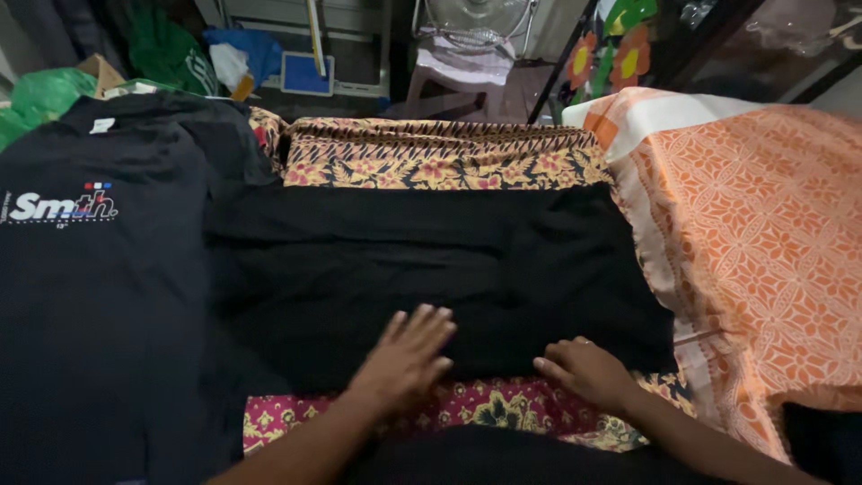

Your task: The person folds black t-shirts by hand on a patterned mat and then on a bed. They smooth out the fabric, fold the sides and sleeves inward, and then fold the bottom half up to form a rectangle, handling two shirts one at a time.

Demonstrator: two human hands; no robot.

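Careful: your left hand [409,355] lies flat, fingers spread, your right hand [584,368] curled, on the folded black garment [431,269]; uneven pressure could skew its fold.

- A matt black cloth garment [431,269] is seen, smooth and soft-looking.
- Beneath the garment, a floral printed cloth [440,162] is spread, slightly sheened.
- Right of the garment, an orange patterned woven fabric [754,242] is draped.

Dim cluttered room, white fan [476,22]
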